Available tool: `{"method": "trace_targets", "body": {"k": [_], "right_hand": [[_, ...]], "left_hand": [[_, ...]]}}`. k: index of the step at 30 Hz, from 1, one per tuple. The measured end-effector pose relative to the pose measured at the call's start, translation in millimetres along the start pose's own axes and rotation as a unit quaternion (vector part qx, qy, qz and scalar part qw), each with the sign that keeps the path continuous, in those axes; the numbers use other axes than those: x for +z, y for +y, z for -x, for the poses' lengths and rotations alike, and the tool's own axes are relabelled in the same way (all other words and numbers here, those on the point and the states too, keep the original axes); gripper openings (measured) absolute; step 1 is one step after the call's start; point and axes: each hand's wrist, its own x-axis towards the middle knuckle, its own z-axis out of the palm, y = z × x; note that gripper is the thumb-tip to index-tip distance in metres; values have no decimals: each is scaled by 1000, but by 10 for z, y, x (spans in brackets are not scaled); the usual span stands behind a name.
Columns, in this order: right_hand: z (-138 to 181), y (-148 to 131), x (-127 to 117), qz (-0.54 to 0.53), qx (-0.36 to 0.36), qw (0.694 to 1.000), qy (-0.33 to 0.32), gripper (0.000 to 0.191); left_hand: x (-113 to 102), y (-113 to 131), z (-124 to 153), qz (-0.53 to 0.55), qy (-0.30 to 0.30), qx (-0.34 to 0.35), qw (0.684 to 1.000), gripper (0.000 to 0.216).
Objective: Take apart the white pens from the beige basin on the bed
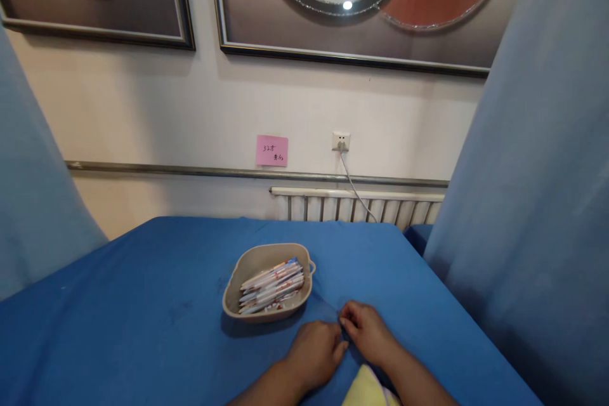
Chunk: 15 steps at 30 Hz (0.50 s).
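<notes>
My left hand [314, 350] and my right hand [368, 328] are close together over the blue tablecloth [143, 304], near the front. The fingers of both are closed in a pinch. Anything between them is too small or too hidden to name. Just to the left and beyond my hands stands a beige plastic basin [229, 304] with a small loop handle on its right side. Inside it lies a bundle of slim pens [271, 285], mostly white with coloured marks, side by side at a slant.
Yellow fabric [365, 389] shows at the bottom edge between my forearms. Blue curtains [533, 171] hang on both sides. Behind the table are a radiator [352, 193], a metal rail [200, 171], a plugged socket [340, 141] with its cord, a pink note [271, 151] and framed pictures [356, 44].
</notes>
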Motion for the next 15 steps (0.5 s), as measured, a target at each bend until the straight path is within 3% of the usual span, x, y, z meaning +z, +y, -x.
{"method": "trace_targets", "body": {"k": [15], "right_hand": [[13, 20, 4, 28, -10, 1000, -7, 13]], "left_hand": [[-24, -15, -16, -7, -21, 13, 1000, 32]]}}
